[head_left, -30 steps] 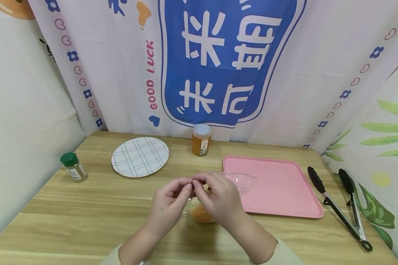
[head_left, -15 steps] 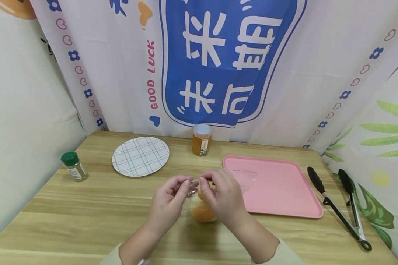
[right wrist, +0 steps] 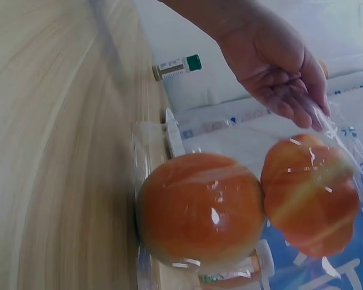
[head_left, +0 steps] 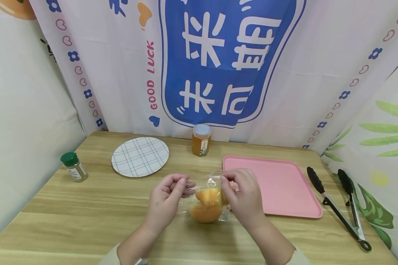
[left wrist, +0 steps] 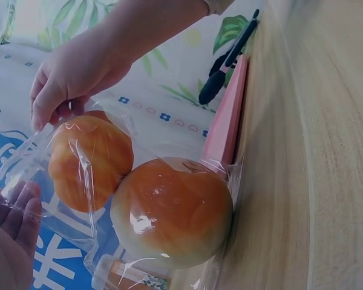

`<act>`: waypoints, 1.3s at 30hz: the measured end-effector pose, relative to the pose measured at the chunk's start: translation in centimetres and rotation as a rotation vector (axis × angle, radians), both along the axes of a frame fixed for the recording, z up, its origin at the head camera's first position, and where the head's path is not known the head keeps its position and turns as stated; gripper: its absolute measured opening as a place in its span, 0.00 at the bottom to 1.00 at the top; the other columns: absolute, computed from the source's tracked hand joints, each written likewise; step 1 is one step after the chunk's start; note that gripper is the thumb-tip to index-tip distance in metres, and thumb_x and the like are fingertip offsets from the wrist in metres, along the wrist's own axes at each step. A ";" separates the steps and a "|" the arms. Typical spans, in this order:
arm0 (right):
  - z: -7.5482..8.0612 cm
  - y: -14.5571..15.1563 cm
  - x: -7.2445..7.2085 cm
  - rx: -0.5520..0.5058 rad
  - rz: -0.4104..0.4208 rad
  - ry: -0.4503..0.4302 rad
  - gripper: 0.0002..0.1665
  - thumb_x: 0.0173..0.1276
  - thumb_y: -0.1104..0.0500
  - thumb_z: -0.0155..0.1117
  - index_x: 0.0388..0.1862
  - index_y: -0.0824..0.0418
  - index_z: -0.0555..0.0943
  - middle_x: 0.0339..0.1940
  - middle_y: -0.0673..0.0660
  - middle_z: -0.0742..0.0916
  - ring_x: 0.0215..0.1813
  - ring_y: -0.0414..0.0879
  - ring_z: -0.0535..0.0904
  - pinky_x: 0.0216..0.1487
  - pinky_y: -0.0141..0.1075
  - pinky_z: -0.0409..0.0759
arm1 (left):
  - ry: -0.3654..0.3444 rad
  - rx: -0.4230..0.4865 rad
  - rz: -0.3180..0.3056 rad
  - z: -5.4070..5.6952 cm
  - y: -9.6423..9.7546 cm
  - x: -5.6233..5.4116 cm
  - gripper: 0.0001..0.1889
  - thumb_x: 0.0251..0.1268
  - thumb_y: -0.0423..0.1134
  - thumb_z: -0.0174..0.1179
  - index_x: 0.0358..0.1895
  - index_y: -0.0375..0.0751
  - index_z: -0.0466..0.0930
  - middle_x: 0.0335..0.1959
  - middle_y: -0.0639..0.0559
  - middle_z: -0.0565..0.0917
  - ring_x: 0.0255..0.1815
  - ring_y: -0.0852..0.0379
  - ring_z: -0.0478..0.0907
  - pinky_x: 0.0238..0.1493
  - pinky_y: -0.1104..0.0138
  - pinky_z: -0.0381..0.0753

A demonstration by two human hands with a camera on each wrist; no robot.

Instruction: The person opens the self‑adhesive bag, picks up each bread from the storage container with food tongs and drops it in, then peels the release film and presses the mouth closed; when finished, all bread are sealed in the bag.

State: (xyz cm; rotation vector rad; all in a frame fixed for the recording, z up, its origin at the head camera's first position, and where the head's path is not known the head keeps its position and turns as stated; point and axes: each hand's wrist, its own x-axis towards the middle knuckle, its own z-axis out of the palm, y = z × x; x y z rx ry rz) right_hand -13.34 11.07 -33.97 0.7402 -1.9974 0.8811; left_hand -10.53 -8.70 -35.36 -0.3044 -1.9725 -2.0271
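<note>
Between your hands you have a clear plastic bag [head_left: 212, 181] with two bread buns inside it, placed over the middle of the tabletop [head_left: 76, 221], forward of its back edge. Your left hand [head_left: 166, 200] pinches the bag's film between thumb and fingers at one side, and your right hand [head_left: 243, 195] pinches it at the other, next to the near-left part of the tray. Among the other containers, you have a jar [head_left: 197, 144] of amber contents with a pale lid and a label, upright by the middle of the tabletop's back edge, and a small seasoning bottle [head_left: 77, 172] with a green cap and brownish contents, upright near the left edge. The pink tray [head_left: 278, 187] lies flat toward the back right corner. Looking closely at the bag, you see thin, glossy, creased film with bright highlights. The larger bun [left wrist: 172, 211] is round and smooth, browned on top and paler toward its underside; the smaller bun [left wrist: 91, 163] touches it, golden orange, with a lobed, bumpy outline. The larger one sits at the bag's lower end, close to the tabletop, the smaller one nearer your fingers. Toward the back left corner you have a white plate [head_left: 140, 157] with blue crossing lines, and along the right edge black-handled tongs [head_left: 340, 215].
</note>
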 end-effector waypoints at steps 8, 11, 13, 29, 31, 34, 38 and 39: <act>-0.7 2.3 0.2 -0.091 -0.038 -0.021 0.06 0.54 0.72 0.65 0.30 0.63 0.82 0.28 0.53 0.85 0.34 0.43 0.75 0.39 0.25 0.74 | -0.040 -0.004 0.016 0.0 -0.2 0.1 0.08 0.72 0.27 0.50 0.45 0.26 0.78 0.37 0.31 0.86 0.31 0.63 0.87 0.38 0.67 0.89; -0.8 3.0 0.2 -0.125 -0.064 -0.012 0.06 0.53 0.72 0.66 0.29 0.65 0.82 0.27 0.55 0.84 0.33 0.42 0.74 0.38 0.23 0.73 | -0.041 0.002 0.017 0.0 -0.2 0.1 0.09 0.72 0.27 0.50 0.46 0.25 0.78 0.37 0.30 0.86 0.31 0.63 0.86 0.38 0.67 0.89; -0.8 3.5 0.2 -0.146 -0.082 -0.019 0.05 0.54 0.72 0.65 0.29 0.65 0.82 0.26 0.56 0.84 0.34 0.40 0.73 0.38 0.22 0.73 | -0.041 0.004 0.020 -0.1 -0.2 0.0 0.09 0.72 0.27 0.50 0.45 0.25 0.78 0.36 0.30 0.86 0.31 0.63 0.86 0.38 0.67 0.89; -1.4 6.7 0.3 -0.250 -0.182 -0.046 0.02 0.56 0.75 0.64 0.29 0.71 0.81 0.27 0.63 0.83 0.36 0.30 0.70 0.40 0.16 0.70 | -0.036 0.020 0.020 -0.2 -0.3 -0.1 0.08 0.73 0.28 0.50 0.45 0.25 0.78 0.34 0.32 0.86 0.30 0.58 0.87 0.35 0.68 0.88; -1.5 7.3 0.4 -0.260 -0.208 -0.053 0.02 0.57 0.75 0.64 0.29 0.72 0.81 0.27 0.64 0.83 0.36 0.29 0.70 0.40 0.16 0.69 | -0.034 0.018 0.018 -0.2 -0.2 -0.1 0.09 0.73 0.28 0.50 0.45 0.25 0.78 0.34 0.31 0.86 0.30 0.58 0.87 0.36 0.68 0.88; -1.5 8.1 0.5 -0.266 -0.246 -0.069 0.02 0.57 0.75 0.64 0.30 0.72 0.81 0.28 0.65 0.82 0.36 0.27 0.70 0.39 0.15 0.69 | -0.030 0.018 0.015 -0.2 -0.2 -0.1 0.09 0.73 0.28 0.50 0.45 0.25 0.78 0.34 0.31 0.86 0.30 0.59 0.87 0.36 0.67 0.88; -1.4 8.9 0.8 -0.280 -0.279 -0.085 0.03 0.57 0.76 0.63 0.30 0.72 0.80 0.28 0.62 0.82 0.35 0.26 0.70 0.38 0.15 0.68 | -0.028 0.020 0.015 -0.2 -0.2 -0.1 0.09 0.73 0.28 0.50 0.45 0.25 0.78 0.34 0.31 0.86 0.29 0.59 0.87 0.35 0.68 0.88; -1.4 9.1 0.8 -0.289 -0.287 -0.091 0.03 0.58 0.76 0.63 0.31 0.73 0.81 0.28 0.58 0.82 0.35 0.26 0.70 0.38 0.15 0.69 | -0.028 0.021 0.016 -0.2 -0.2 -0.1 0.09 0.73 0.28 0.50 0.44 0.25 0.78 0.34 0.31 0.86 0.29 0.59 0.87 0.35 0.68 0.88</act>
